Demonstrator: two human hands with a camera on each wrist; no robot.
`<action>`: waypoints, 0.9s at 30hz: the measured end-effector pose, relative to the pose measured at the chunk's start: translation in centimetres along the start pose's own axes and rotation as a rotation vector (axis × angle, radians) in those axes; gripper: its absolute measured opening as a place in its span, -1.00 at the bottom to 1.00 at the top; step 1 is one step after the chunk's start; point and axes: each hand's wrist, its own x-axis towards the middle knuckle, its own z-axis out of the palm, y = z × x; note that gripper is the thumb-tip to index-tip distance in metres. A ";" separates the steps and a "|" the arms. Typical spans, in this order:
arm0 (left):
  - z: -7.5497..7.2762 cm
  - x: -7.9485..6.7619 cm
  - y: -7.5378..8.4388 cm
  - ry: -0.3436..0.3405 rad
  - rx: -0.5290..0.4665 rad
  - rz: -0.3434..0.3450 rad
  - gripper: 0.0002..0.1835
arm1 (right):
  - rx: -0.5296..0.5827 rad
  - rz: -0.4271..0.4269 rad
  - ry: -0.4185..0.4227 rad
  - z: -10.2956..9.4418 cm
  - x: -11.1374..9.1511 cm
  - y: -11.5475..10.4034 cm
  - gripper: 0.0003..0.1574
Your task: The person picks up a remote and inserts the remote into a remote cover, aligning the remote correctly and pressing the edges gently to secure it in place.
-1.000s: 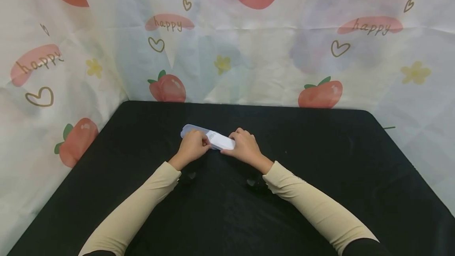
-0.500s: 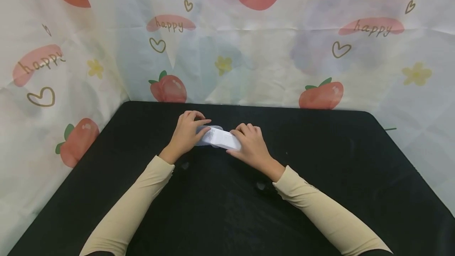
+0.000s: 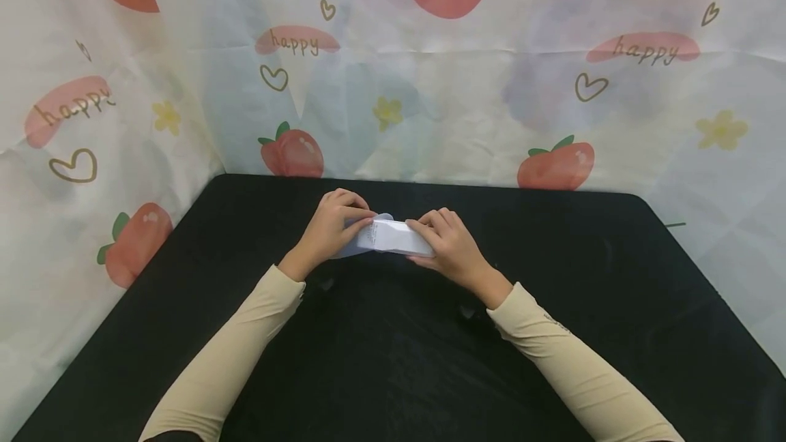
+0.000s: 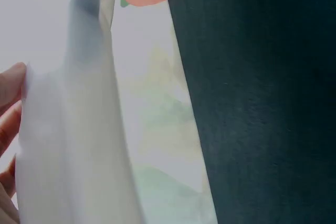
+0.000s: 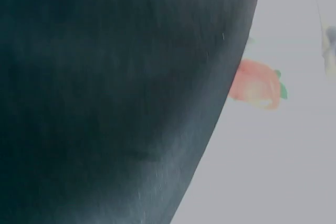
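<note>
Here my left hand [image 3: 331, 227] pinches the translucent film [image 4: 73, 140], while the white box [image 3: 402, 237] sits just right of it, its other end gripped by my right hand [image 3: 453, 245], over the black counter [image 3: 393, 353]

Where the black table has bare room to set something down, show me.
Bare table lies between the right sleeve and the curtain, left of the left sleeve, and between both sleeves. It's crowded toward the middle back, where the right hand holds a white box and the left hand pinches plastic.
</note>
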 end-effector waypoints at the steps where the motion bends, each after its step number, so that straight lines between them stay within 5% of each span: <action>1: -0.1 0.2 0.1 0.000 -0.007 0.012 -0.82 | 0.009 -0.010 0.008 -0.1 0.0 0.3 -0.21; 8: -0.6 1.6 1.0 -0.035 -0.026 0.075 -0.84 | 0.029 -0.063 0.035 -0.8 0.3 1.3 -0.20; 12: -0.8 2.0 1.6 -0.023 0.058 0.111 -0.82 | 0.012 -0.046 0.042 -1.0 0.3 1.4 -0.19; 15: -0.8 1.9 2.2 0.118 0.182 0.154 -0.79 | 0.027 0.025 0.075 -1.2 0.3 1.3 -0.19; 19: -0.7 1.6 3.2 0.477 0.284 0.201 -0.80 | 0.088 0.218 0.168 -1.9 0.7 0.7 -0.24; 21: -0.5 1.4 3.8 0.605 0.285 0.197 -0.86 | 0.144 0.339 0.227 -2.3 1.0 0.2 -0.27; 24: 0.0 1.2 4.7 0.611 0.287 0.159 -0.90 | 0.233 0.492 0.309 -2.6 1.5 -0.5 -0.29; 27: 0.6 1.2 5.5 0.496 0.299 0.114 -0.84 | 0.310 0.576 0.361 -2.8 2.1 -1.3 -0.30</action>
